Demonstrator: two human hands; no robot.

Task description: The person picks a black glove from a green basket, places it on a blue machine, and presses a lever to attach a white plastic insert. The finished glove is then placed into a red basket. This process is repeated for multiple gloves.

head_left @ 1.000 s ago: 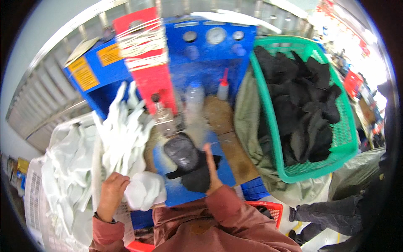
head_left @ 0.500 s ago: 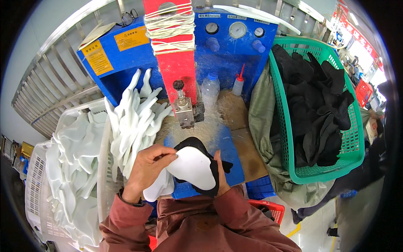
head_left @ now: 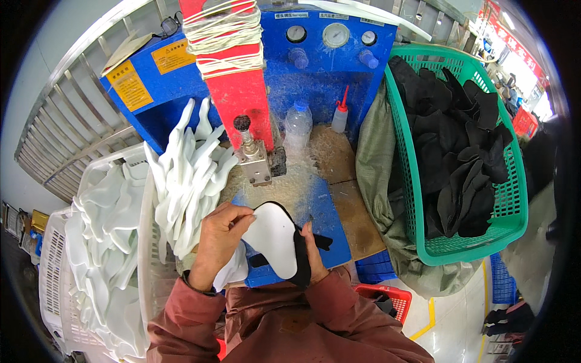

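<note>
Over the blue work surface, a white insole-shaped piece lies against a black fabric piece, whose edge shows along the top and right. My left hand pinches the upper left edge of both between thumb and fingertips. At the right side, my right hand grips the black fabric piece, its thumb up and its other fingers hidden behind. Another white piece lies under my left wrist. Just beyond my hands is the metal head of a red machine arm wrapped with cord.
White pieces stand bunched at the left, beside a white basket of more. At the right, a green basket holds black pieces. A clear bottle and a red-tipped bottle stand behind, below a blue panel with gauges.
The white piece has turned more upright and shifted left against the black fabric, exposing more black at its right. The whole view has shifted slightly. Both hands keep their hold.
</note>
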